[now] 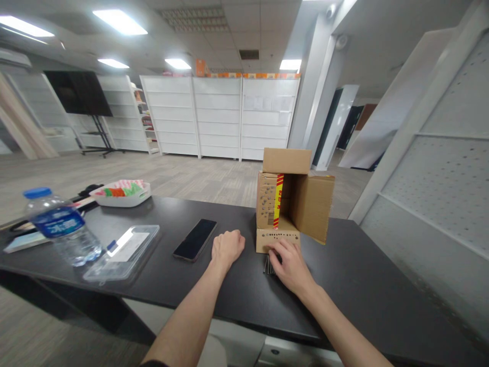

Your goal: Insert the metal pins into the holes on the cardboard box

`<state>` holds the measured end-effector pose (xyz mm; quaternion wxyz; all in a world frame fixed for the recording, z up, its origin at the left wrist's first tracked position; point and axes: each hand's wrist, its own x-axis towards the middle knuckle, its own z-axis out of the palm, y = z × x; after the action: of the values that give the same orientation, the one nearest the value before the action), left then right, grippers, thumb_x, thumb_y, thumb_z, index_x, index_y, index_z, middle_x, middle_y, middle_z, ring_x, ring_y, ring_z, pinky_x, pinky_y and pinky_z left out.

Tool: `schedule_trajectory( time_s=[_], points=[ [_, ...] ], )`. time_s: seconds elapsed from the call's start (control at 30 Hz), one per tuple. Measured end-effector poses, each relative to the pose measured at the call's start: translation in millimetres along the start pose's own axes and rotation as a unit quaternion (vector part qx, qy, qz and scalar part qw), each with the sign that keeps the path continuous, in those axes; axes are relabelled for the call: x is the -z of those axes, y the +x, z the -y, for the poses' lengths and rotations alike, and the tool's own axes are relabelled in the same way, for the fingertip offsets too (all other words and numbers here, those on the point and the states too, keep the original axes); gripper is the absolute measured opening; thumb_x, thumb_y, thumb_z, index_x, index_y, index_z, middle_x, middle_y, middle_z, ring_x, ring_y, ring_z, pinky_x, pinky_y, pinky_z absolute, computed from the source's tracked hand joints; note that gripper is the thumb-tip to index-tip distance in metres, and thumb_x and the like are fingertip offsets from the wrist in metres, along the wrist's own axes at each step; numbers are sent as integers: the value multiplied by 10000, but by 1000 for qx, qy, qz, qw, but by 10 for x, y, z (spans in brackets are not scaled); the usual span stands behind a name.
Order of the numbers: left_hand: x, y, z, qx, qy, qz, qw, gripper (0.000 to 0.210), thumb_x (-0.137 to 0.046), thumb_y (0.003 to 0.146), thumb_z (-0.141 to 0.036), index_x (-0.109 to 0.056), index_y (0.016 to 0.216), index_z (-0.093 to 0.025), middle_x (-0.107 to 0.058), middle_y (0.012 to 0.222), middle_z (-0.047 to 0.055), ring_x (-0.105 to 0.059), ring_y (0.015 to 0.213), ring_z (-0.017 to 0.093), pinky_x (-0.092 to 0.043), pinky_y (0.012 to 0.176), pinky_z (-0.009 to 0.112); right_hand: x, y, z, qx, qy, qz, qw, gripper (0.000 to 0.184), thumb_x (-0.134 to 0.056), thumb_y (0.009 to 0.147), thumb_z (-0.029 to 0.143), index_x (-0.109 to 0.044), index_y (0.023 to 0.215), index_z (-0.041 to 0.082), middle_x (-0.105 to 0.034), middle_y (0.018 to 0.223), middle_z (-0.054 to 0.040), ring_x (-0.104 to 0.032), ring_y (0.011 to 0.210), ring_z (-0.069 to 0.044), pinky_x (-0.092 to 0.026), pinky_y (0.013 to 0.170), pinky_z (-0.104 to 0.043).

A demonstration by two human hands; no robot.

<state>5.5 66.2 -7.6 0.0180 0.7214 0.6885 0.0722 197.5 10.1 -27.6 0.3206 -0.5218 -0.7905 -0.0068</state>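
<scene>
A cardboard box [265,201] stands on the table with its flaps open. Its lower front flap [280,235] hangs down and carries a row of small holes, with more holes in the side. My right hand [290,265] is at this lower flap, fingers bent and drawn together against the cardboard; whatever lies between the fingertips is hidden. Several thin metal nails [269,265] show below the flap, beside my right thumb. My left hand [228,245] rests on the table as a closed fist, between the box and a black phone [195,240], with nothing visible in it.
On the left of the dark table [168,290] are a water bottle [63,227], a clear plastic case [124,253] and a white tray [126,200] of colourful packets. A perforated panel [431,204] borders the right side. White shelving stands across the room.
</scene>
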Motion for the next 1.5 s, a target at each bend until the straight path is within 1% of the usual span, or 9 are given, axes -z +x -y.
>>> schedule_trajectory(
  time_s=[0.17, 0.33, 0.43, 0.7, 0.93, 1.2, 1.37, 1.5],
  points=[
    [-18, 7, 8, -2, -1, -7, 1000, 385, -314, 872, -329, -665, 939, -185, -695, 912, 147, -667, 877, 276, -467, 755, 361, 34, -107, 68, 30, 15, 14, 999, 142, -483, 896, 240, -617, 939, 222, -619, 945, -54, -538, 912, -210, -365, 818, -353],
    [-22, 6, 9, -6, 3, -9, 1000, 387, -310, 869, -333, -664, 913, -184, -697, 889, 140, -671, 854, 277, -471, 734, 356, 29, -126, 105, 27, 8, 15, 999, 133, -531, 865, 279, -611, 952, 218, -626, 957, -56, -532, 932, -217, -355, 832, -355],
    [-27, 7, 10, -6, 7, -13, 1000, 389, -309, 868, -336, -664, 908, -182, -696, 877, 137, -673, 844, 279, -472, 727, 355, 43, -122, 140, 29, -1, 27, 999, 148, -556, 843, 295, -609, 956, 216, -622, 958, -63, -524, 937, -224, -346, 841, -359],
    [-24, 6, 13, -7, 7, -10, 1000, 387, -310, 869, -334, -664, 914, -186, -694, 883, 138, -672, 845, 280, -472, 737, 365, 86, -118, 195, 21, -17, 58, 998, 192, -601, 795, 297, -596, 974, 226, -609, 957, -50, -503, 957, -228, -324, 861, -362],
    [-8, 9, -1, 3, 4, 2, 1000, 402, -309, 877, -335, -674, 952, -185, -694, 922, 152, -663, 896, 263, -459, 795, 359, 91, -113, 200, 16, -31, 75, 997, 216, -616, 778, 308, -598, 979, 231, -606, 982, -40, -493, 978, -221, -317, 869, -359],
    [-1, 5, -7, 4, 13, -8, 1000, 385, -318, 866, -336, -670, 908, -188, -697, 890, 136, -670, 866, 277, -473, 743, 350, 109, -112, 209, 14, -26, 80, 996, 263, -619, 752, 276, -603, 1010, 229, -603, 1000, -49, -483, 990, -228, -302, 886, -363],
    [1, -3, -1, 0, 10, -10, 1000, 383, -315, 866, -335, -667, 910, -188, -697, 890, 139, -671, 863, 275, -473, 748, 357, 105, -116, 211, 13, -37, 84, 996, 234, -603, 764, 279, -606, 991, 220, -605, 995, -51, -483, 982, -221, -301, 887, -361],
    [-7, 0, -3, 1, 9, -11, 1000, 382, -316, 865, -335, -666, 906, -189, -698, 887, 145, -672, 864, 271, -470, 753, 359, 89, -114, 212, 19, -39, 73, 996, 197, -594, 771, 271, -610, 961, 219, -615, 968, -45, -493, 969, -217, -311, 876, -360]
  ],
)
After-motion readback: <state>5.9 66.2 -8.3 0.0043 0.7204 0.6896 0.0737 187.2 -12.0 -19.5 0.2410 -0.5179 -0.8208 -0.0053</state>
